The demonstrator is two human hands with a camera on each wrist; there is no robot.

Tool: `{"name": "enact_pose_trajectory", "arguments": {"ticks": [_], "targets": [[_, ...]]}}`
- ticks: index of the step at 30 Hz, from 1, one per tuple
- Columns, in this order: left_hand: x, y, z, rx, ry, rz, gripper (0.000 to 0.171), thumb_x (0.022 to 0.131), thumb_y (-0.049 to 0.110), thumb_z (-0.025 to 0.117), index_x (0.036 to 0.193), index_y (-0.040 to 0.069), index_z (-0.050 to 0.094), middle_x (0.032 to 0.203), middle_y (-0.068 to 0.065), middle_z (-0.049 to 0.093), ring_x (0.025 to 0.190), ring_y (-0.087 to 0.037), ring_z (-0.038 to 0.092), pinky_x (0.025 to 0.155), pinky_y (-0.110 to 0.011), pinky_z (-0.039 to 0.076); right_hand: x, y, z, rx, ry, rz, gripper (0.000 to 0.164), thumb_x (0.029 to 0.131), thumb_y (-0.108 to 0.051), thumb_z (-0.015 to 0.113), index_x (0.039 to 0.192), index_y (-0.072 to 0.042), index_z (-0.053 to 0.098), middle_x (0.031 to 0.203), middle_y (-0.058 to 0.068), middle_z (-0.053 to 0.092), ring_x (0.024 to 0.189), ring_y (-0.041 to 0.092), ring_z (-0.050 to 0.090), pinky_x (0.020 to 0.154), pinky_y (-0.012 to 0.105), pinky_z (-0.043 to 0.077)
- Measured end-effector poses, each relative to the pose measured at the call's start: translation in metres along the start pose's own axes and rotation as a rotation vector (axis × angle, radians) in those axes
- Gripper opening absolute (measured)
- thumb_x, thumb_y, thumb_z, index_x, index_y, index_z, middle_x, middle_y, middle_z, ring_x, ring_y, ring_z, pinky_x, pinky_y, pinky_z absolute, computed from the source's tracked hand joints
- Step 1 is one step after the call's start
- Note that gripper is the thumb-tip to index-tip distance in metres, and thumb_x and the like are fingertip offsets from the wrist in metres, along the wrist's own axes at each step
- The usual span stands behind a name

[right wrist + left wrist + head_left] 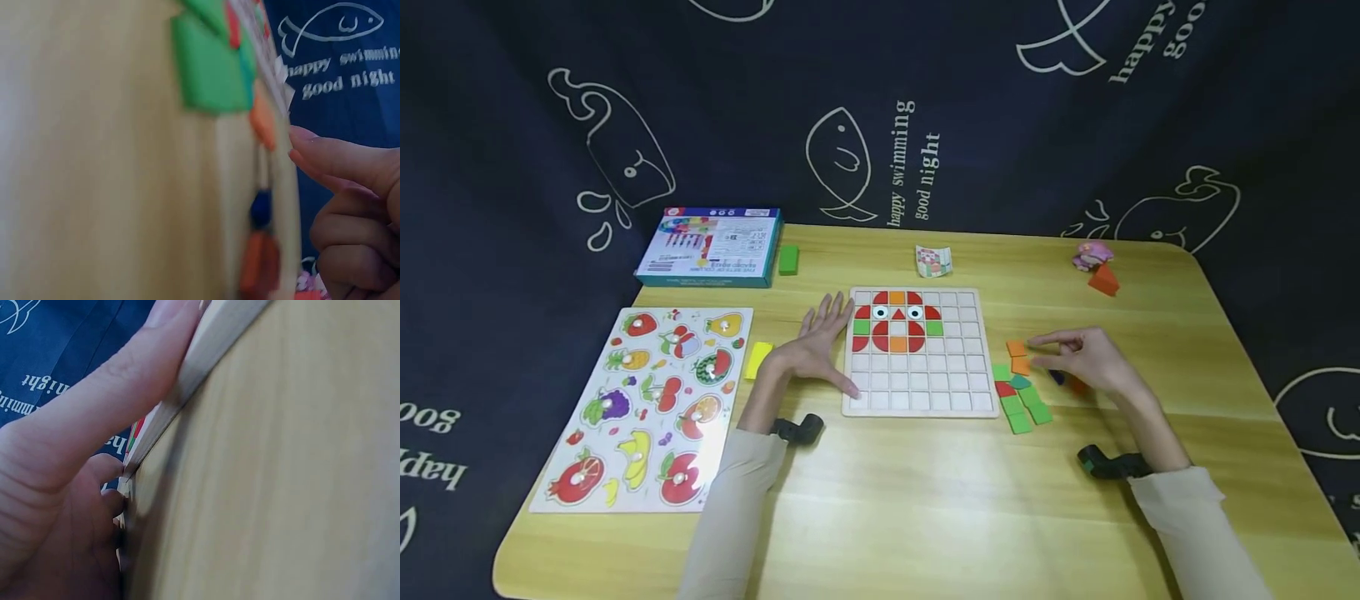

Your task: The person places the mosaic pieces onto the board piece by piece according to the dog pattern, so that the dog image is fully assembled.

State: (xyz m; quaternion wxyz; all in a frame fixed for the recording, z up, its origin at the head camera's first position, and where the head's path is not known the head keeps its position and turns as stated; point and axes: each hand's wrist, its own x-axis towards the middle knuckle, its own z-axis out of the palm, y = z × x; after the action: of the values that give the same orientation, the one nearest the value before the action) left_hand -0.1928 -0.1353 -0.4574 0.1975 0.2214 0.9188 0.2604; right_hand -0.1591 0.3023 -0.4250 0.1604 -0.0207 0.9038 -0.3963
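Observation:
A square wooden grid board [931,385] lies on the table, with red, orange, green and white pieces forming a face-like pattern [898,314] in its upper left part. My left hand [811,354] spreads along the board's left side; in the left wrist view its thumb [106,394] rests on the board's edge. To the board's right, my right hand [1086,358] hovers beside two orange tiles [1017,348]. Its thumb and index finger reach toward them with nothing visible between, while the other fingers curl. Green tiles [1019,422] and a red piece [1004,389] lie just below the orange ones.
A fruit puzzle board [647,417] lies at the left, below a flat box [711,247]. Yellow tiles [758,360] and a green block [788,260] are nearby. A small pattern card [933,262] lies behind the grid board. Far right are a pink figure [1093,255] and red-orange pieces [1104,281].

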Motion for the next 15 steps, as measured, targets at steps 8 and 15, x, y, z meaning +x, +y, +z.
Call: {"name": "enact_pose_trajectory", "arguments": {"ticks": [8,15], "targets": [[0.000,-0.005,0.000,-0.008,0.011,-0.005,0.150,0.048,0.065,0.087,0.156,0.018,-0.007,0.162,-0.007,-0.020,0.149,-0.027,-0.022,0.122,-0.052,-0.011,0.022,0.002,0.005,0.057,-0.018,0.120,0.053,0.079,-0.041,0.078,0.123,-0.015,0.067,0.056,-0.008,0.030,0.053,0.010,0.030,0.049,0.029,0.026],[0.001,-0.003,0.001,-0.002,0.009,0.001,0.149,0.049,0.065,0.086,0.156,0.019,-0.008,0.162,-0.007,-0.021,0.149,-0.026,-0.024,0.122,-0.051,-0.012,0.042,0.001,0.006,0.104,0.044,0.133,0.051,0.076,-0.040,0.080,0.116,-0.009,0.070,0.056,-0.010,0.035,0.054,0.010,0.031,0.050,0.030,0.025]]}}
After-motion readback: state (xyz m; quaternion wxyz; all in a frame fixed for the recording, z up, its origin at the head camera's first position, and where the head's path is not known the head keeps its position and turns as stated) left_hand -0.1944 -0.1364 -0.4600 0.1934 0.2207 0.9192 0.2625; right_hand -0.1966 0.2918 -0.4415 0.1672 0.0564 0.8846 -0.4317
